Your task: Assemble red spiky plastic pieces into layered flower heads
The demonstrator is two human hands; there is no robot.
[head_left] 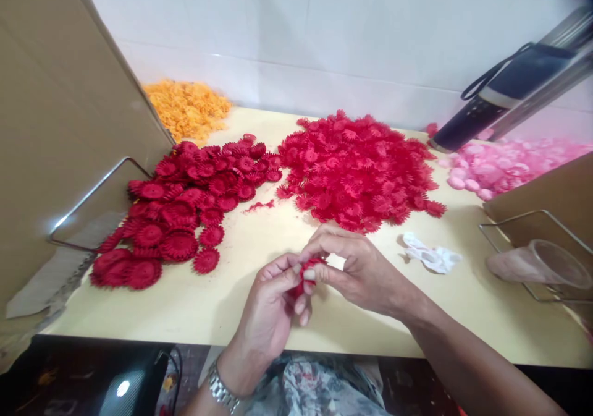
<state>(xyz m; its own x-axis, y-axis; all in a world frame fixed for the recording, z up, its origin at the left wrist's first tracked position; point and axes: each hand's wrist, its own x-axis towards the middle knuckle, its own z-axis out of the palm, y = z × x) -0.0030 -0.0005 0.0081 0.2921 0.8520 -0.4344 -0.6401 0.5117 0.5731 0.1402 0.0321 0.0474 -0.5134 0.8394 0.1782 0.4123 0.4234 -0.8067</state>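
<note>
Between my two hands, low over the front of the table, is a small red fabric flower piece (306, 275), mostly covered by fingers. My left hand (278, 298), with a metal watch at its wrist, pinches it from the left. From the right, the thumb and fingers of my right hand (349, 264) close on its upper edge. Beyond them spreads a large heap of loose red fringed petal discs (356, 169). To the left lies a pile of darker red, stacked round flower pieces (178, 243).
Orange petals (189, 107) lie at the back left, pink petals (509, 162) at the right. A dark flask (503, 97) leans by the wall. Crumpled white tissue (430, 254) and a clear plastic cup (540, 264) in a wire holder are at right. Cardboard panels (69, 94) flank the table.
</note>
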